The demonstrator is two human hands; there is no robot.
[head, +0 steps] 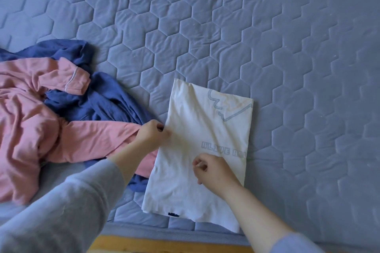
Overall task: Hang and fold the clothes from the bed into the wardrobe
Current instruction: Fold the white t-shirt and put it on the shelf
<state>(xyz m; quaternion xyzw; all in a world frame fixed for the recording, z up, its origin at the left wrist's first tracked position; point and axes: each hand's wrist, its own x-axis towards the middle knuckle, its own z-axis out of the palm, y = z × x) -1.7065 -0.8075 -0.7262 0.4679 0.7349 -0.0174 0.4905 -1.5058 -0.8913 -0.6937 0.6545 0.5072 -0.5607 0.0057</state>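
A crumpled pink garment [30, 129] lies over a navy garment [107, 98] at the left of the quilted bed [287, 47]. Just beside them, the left hand [153, 132] pinches the left edge of the folded white T-shirt [205, 113], which lies flat near the bed's front edge. The right hand [211, 170] rests on the shirt's middle with fingers curled; whether they nip cloth cannot be told.

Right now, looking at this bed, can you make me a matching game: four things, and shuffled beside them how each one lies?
1 white shirt
2 pink garment
3 navy garment
4 quilted cover

A crumpled atop the left heap
B folded flat, long rectangle
C spread beneath everything
D rumpled, partly under another garment

Pairs: 1-B, 2-A, 3-D, 4-C
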